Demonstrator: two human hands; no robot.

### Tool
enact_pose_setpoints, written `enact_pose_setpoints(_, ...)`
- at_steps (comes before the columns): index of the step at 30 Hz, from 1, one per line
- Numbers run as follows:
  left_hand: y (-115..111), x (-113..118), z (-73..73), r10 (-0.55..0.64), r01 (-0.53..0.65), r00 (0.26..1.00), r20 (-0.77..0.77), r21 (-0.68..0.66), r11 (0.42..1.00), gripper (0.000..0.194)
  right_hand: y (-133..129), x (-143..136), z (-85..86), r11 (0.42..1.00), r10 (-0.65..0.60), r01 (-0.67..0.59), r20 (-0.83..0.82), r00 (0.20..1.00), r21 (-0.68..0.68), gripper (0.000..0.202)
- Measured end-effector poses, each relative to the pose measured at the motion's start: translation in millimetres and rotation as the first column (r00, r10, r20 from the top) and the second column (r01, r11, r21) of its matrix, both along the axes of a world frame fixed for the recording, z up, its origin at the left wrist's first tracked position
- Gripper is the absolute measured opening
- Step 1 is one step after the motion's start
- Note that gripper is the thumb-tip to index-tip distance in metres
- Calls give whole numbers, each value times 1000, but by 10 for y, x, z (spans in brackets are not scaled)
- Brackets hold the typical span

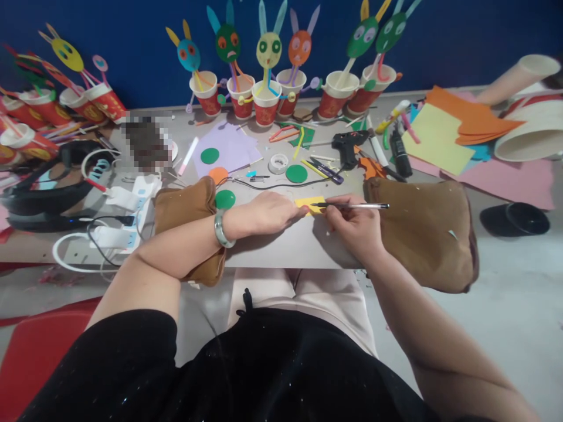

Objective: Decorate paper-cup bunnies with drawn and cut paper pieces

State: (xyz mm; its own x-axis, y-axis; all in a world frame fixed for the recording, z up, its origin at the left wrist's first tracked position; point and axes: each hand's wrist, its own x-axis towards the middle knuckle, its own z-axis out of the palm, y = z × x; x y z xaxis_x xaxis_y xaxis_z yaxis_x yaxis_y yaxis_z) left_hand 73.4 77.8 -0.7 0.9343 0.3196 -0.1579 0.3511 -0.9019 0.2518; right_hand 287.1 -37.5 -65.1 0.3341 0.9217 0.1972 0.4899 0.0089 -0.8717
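My right hand (354,225) grips a pen (367,206) between thumb and fingers. The pen's tip end lies over a small piece of yellow paper (313,202). At the paper's left side, my left hand (270,214) holds it with the fingertips against the table, the fingers mostly hidden from above. Just beyond the hands are a green paper circle (296,173), a roll of white tape (278,163) and a purple-and-yellow utility knife (323,170). Another green circle (225,199) lies left of my left hand, near an orange circle (219,175).
Brown cushions (422,228) flank my forearms. A black glue gun (347,149) lies beyond my right hand, its cord crossing the table. Red paper cups (267,108) with paper rabbit heads stand at the back. A power strip (143,196) sits left; coloured paper (433,138) is stacked right.
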Motion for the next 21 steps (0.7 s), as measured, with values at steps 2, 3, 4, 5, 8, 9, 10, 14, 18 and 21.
enact_pose_setpoints(2, -3, -1, 8, -14, 14, 1000, -17, 18, 1000, 60, 46, -8, -26, 1000, -21, 21, -11, 1000, 2, 16)
enact_pose_setpoints(3, -4, -2, 16, -19, 19, 1000, -22, 24, 1000, 57, 63, -14, -41, 999, -34, 34, -20, 999, 10, 16)
enact_pose_setpoints(4, -5, -3, 26, -22, 23, 999, -28, 28, 999, 54, 76, -20, -57, 999, -42, 43, -30, 999, 19, 17)
enact_pose_setpoints(5, -6, -3, 40, -24, 25, 999, -38, 29, 999, 50, 85, -26, -73, 999, -43, 44, -36, 998, 26, 18)
enact_pose_setpoints(8, -14, -1, 81, -18, 20, 996, -82, 28, 999, 44, 90, -39, -114, 999, -26, 28, -36, 999, 39, 19)
enact_pose_setpoints(9, -17, 0, 89, -16, 18, 996, -91, 30, 999, 44, 90, -40, -124, 999, -17, 19, -39, 999, 40, 19)
enact_pose_setpoints(10, -19, 0, 91, -13, 16, 995, -96, 32, 999, 44, 91, -40, -131, 999, -9, 10, -47, 999, 38, 19)
enact_pose_setpoints(14, -22, -2, 60, 4, -1, 996, -94, 34, 999, 43, 97, -43, -132, 1000, 11, -10, -93, 996, 13, 17)
enact_pose_setpoints(18, -21, -10, 32, -6, 11, 993, -119, 45, 999, 46, 95, -55, -114, 1000, 16, -15, -105, 994, 7, 17)
enact_pose_setpoints(21, -19, -17, 21, -11, 16, 993, -114, 44, 999, 47, 92, -62, -107, 999, 36, -36, -105, 994, 2, 18)
